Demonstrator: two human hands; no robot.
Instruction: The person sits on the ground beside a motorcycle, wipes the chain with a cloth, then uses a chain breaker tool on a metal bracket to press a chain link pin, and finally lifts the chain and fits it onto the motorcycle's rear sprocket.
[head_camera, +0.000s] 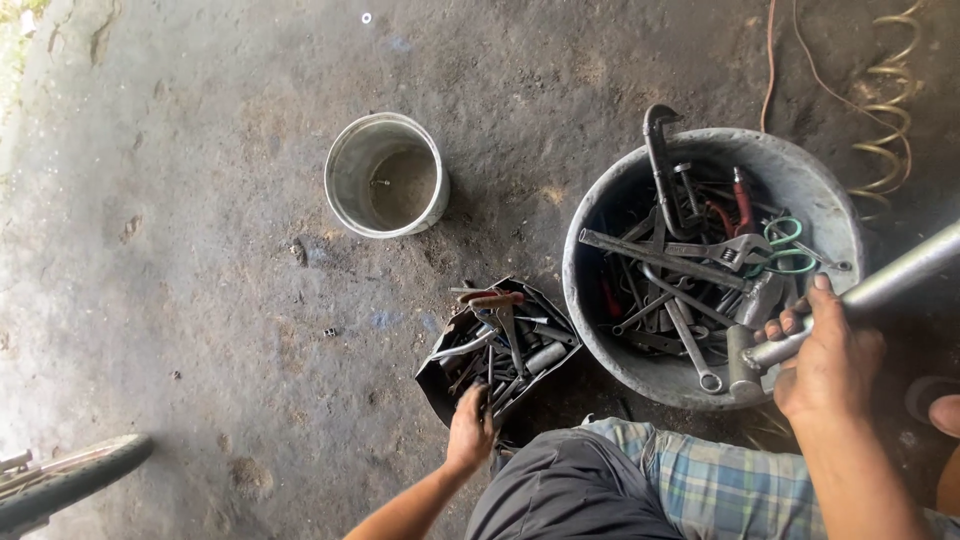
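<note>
The right hand (828, 362), closest to the lens, is wrapped tight around a grey metal pipe (880, 288) that slants up toward the right edge, its lower end over the near rim of the big grey basin (845, 215). That basin holds a jumble of wrenches, among them an adjustable wrench (730, 250), a curved pipe wrench and red-handled pliers. Just left of the basin, near its lower rim, sits a small black tool box (438, 385) packed with spanners and sockets; the left hand (470, 428) reaches into its near edge, fingers curled among the tools, though whether it pinches one cannot be told. Farther left of the basin stands a metal bucket (345, 170). A bicycle tyre (70, 485) shows well left.
</note>
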